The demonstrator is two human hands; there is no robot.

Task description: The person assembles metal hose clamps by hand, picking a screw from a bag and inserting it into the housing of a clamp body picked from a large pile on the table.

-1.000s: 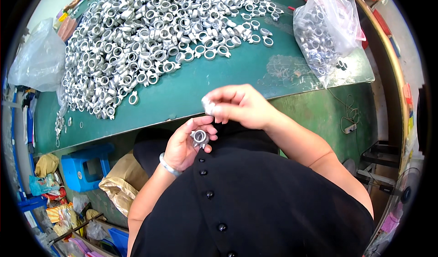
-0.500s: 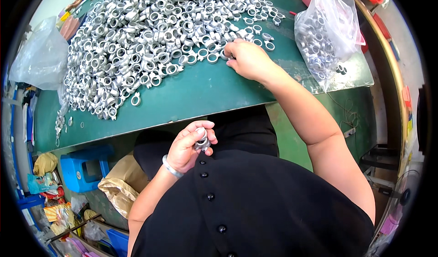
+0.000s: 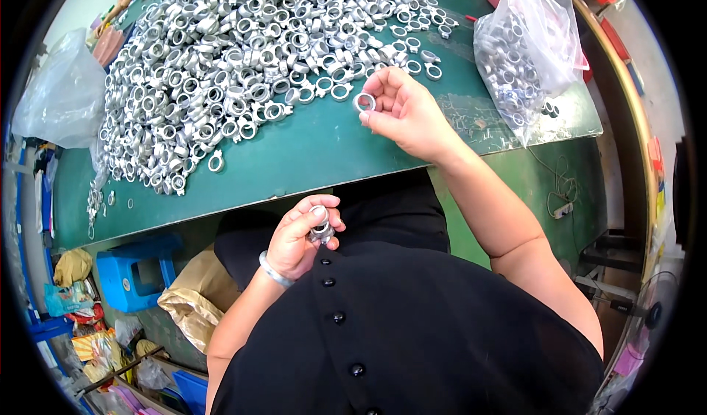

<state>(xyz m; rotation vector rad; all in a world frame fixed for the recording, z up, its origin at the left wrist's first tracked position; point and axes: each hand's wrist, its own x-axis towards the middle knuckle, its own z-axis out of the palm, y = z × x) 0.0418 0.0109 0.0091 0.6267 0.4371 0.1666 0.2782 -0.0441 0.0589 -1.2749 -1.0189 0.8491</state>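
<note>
My right hand (image 3: pixel 403 113) is raised just above the green table (image 3: pixel 309 153) and pinches a small silver metal ring (image 3: pixel 364 103) between thumb and fingers. My left hand (image 3: pixel 298 237) is close to my chest, below the table's near edge, and grips a silver metal fitting (image 3: pixel 321 230) between thumb and fingertips. A large heap of silver ring-shaped metal parts (image 3: pixel 236 54) covers the far left and middle of the table, its near fringe just beyond my right hand.
A clear plastic bag of the same metal parts (image 3: pixel 524 50) stands at the table's right end. Another clear bag (image 3: pixel 62 95) lies at the left. Below the table on the left are a blue stool (image 3: pixel 136 271), a brown paper sack (image 3: pixel 193 304) and floor clutter.
My right hand went from near my left hand out to the heap, and has now lifted back a little with a ring in its fingers. My left hand stayed by my chest.
</note>
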